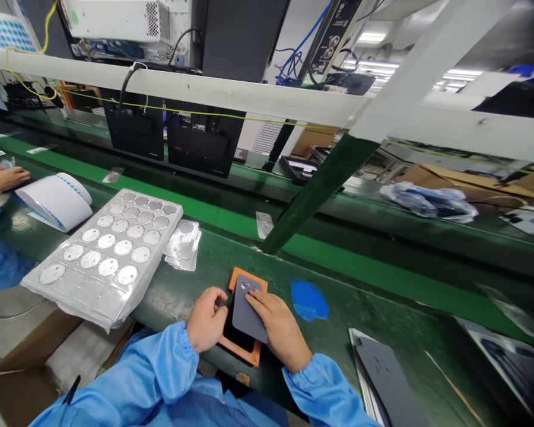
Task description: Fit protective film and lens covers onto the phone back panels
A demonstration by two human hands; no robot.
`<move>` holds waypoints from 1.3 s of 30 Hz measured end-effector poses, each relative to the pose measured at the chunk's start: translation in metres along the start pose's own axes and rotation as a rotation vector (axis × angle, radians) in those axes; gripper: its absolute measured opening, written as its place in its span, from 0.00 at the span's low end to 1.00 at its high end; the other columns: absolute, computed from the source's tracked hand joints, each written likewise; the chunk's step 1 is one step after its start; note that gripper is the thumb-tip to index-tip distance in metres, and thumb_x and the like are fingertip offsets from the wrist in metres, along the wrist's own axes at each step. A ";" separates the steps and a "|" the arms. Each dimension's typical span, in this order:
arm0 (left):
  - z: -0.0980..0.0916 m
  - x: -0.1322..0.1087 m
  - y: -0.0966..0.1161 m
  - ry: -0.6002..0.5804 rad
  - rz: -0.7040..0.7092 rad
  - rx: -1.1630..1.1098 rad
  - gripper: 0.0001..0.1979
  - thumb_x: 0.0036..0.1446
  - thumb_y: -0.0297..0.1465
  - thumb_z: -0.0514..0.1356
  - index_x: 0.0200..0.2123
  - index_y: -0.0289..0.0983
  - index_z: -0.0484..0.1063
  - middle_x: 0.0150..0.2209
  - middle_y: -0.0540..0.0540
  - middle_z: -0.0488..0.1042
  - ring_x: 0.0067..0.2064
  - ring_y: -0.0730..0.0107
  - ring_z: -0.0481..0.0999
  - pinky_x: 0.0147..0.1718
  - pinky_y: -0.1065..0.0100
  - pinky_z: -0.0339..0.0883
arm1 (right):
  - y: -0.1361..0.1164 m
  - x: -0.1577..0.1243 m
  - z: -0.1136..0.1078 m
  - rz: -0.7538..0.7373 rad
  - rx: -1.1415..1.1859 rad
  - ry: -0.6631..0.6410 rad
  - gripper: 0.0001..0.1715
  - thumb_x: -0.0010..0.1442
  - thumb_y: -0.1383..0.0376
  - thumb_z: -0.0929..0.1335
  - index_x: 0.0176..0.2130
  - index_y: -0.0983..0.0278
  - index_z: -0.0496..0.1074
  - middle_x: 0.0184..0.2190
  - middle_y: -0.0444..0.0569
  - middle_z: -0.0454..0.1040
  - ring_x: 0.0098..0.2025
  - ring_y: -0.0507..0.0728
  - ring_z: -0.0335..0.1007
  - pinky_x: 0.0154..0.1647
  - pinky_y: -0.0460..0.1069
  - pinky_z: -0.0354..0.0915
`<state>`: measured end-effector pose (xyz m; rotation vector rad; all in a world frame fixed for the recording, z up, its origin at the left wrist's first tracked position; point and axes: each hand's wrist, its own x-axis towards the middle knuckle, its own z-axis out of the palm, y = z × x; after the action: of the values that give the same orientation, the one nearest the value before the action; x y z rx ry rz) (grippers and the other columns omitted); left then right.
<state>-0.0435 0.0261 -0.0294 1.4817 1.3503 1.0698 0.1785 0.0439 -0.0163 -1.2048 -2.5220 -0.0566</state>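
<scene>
My right hand (281,329) holds a grey phone back cover (248,314) by its right side, fingers on its face near the camera holes; the thumb is hidden. The cover lies at a slant over a black phone-shaped piece (240,339) in an orange fixture (251,356). I cannot tell whether cover and black piece touch. At the fixture's left side, my left hand (206,320) has its fingers curled and its thumb close to them. Whatever may be in that pinch is too small to make out.
Left of me is a clear tray (111,228) of round silvery pieces, beside clear film pieces (183,244). A blue patch (309,299) and stacked grey covers (387,373) lie rightward. A green post (314,196) rises ahead. A co-worker's hand (2,178) is far left, near a curled white sheet (56,201).
</scene>
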 end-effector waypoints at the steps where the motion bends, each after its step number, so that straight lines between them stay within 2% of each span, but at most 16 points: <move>1: 0.000 0.000 0.000 0.005 0.002 -0.001 0.12 0.53 0.22 0.55 0.40 0.39 0.69 0.41 0.49 0.72 0.40 0.68 0.72 0.42 0.66 0.65 | -0.001 0.001 0.000 0.003 0.000 -0.003 0.27 0.61 0.71 0.62 0.58 0.62 0.70 0.56 0.57 0.73 0.57 0.60 0.68 0.58 0.61 0.63; 6: -0.001 0.001 0.001 0.024 0.033 0.021 0.12 0.53 0.22 0.56 0.40 0.40 0.70 0.42 0.48 0.73 0.43 0.66 0.72 0.43 0.65 0.65 | -0.006 0.007 -0.004 0.045 -0.001 -0.068 0.26 0.59 0.71 0.63 0.56 0.63 0.72 0.56 0.57 0.73 0.57 0.61 0.68 0.57 0.60 0.62; 10: -0.005 0.009 0.009 0.031 0.131 0.091 0.14 0.53 0.21 0.55 0.42 0.40 0.71 0.42 0.46 0.73 0.46 0.62 0.71 0.49 0.61 0.64 | -0.010 0.010 -0.009 0.061 0.026 -0.147 0.26 0.59 0.72 0.63 0.55 0.62 0.73 0.56 0.56 0.73 0.59 0.60 0.67 0.59 0.59 0.59; 16: 0.003 0.022 0.015 -0.150 0.393 0.321 0.18 0.53 0.21 0.55 0.46 0.41 0.73 0.46 0.43 0.75 0.54 0.55 0.65 0.56 0.53 0.57 | -0.005 0.009 -0.025 0.031 0.013 -0.252 0.31 0.57 0.75 0.61 0.57 0.61 0.72 0.59 0.55 0.70 0.61 0.59 0.64 0.62 0.59 0.54; 19: 0.013 0.019 0.009 -0.203 0.430 0.456 0.17 0.52 0.23 0.58 0.45 0.42 0.75 0.48 0.43 0.76 0.55 0.49 0.62 0.54 0.48 0.54 | 0.007 0.031 -0.031 0.026 0.035 -0.283 0.25 0.60 0.73 0.61 0.52 0.58 0.74 0.52 0.50 0.76 0.54 0.55 0.71 0.57 0.54 0.59; 21: 0.017 0.016 0.006 -0.185 0.434 0.510 0.16 0.52 0.24 0.59 0.44 0.42 0.76 0.49 0.42 0.75 0.54 0.48 0.62 0.51 0.46 0.53 | 0.013 0.057 -0.024 0.089 0.029 -0.245 0.20 0.66 0.67 0.59 0.51 0.59 0.75 0.49 0.49 0.78 0.50 0.55 0.73 0.55 0.53 0.60; 22: 0.018 0.015 0.004 -0.172 0.434 0.526 0.15 0.53 0.24 0.59 0.43 0.41 0.76 0.48 0.41 0.76 0.53 0.48 0.62 0.50 0.46 0.53 | 0.014 0.071 -0.017 0.129 0.017 -0.212 0.21 0.68 0.64 0.58 0.52 0.61 0.74 0.50 0.51 0.77 0.51 0.56 0.72 0.56 0.54 0.60; 24: 0.020 0.012 0.001 -0.149 0.434 0.541 0.11 0.53 0.25 0.59 0.40 0.40 0.76 0.45 0.41 0.77 0.50 0.49 0.64 0.47 0.47 0.54 | 0.014 0.095 0.003 0.193 -0.007 -0.151 0.24 0.70 0.59 0.56 0.57 0.64 0.69 0.56 0.56 0.72 0.58 0.60 0.66 0.60 0.58 0.56; 27: 0.020 0.009 -0.003 -0.101 0.420 0.551 0.06 0.54 0.25 0.60 0.34 0.39 0.75 0.39 0.42 0.77 0.48 0.51 0.65 0.45 0.49 0.55 | 0.008 0.111 0.033 0.249 -0.021 -0.109 0.27 0.70 0.55 0.56 0.62 0.62 0.64 0.63 0.55 0.65 0.66 0.65 0.55 0.63 0.64 0.51; 30: 0.020 0.006 -0.006 -0.065 0.404 0.579 0.05 0.54 0.25 0.59 0.33 0.39 0.74 0.38 0.43 0.77 0.48 0.53 0.66 0.46 0.49 0.58 | 0.003 0.111 0.047 0.279 -0.027 -0.083 0.29 0.70 0.52 0.56 0.64 0.59 0.61 0.65 0.54 0.62 0.69 0.67 0.49 0.64 0.67 0.47; 33: 0.021 0.000 -0.004 -0.060 0.384 0.598 0.05 0.54 0.26 0.59 0.35 0.39 0.74 0.42 0.45 0.77 0.49 0.55 0.67 0.48 0.50 0.60 | 0.001 0.108 0.041 0.267 -0.036 -0.014 0.28 0.69 0.53 0.58 0.63 0.60 0.62 0.63 0.56 0.64 0.68 0.67 0.50 0.65 0.68 0.45; 36: 0.021 -0.010 -0.001 -0.060 0.335 0.585 0.08 0.56 0.28 0.59 0.40 0.40 0.73 0.50 0.45 0.75 0.51 0.55 0.66 0.50 0.50 0.61 | 0.002 0.093 0.028 0.236 -0.005 0.185 0.25 0.68 0.55 0.60 0.58 0.64 0.68 0.57 0.57 0.70 0.64 0.64 0.57 0.65 0.63 0.49; 39: 0.021 -0.020 0.001 -0.082 0.273 0.541 0.13 0.56 0.31 0.60 0.46 0.41 0.71 0.57 0.46 0.72 0.54 0.53 0.65 0.53 0.48 0.60 | 0.003 0.051 0.022 0.422 0.025 0.410 0.25 0.65 0.52 0.62 0.49 0.68 0.73 0.50 0.61 0.73 0.56 0.65 0.65 0.59 0.61 0.59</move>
<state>-0.0245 0.0055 -0.0357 2.1316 1.4780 0.8243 0.1447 0.0878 -0.0209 -1.5119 -1.8814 -0.1502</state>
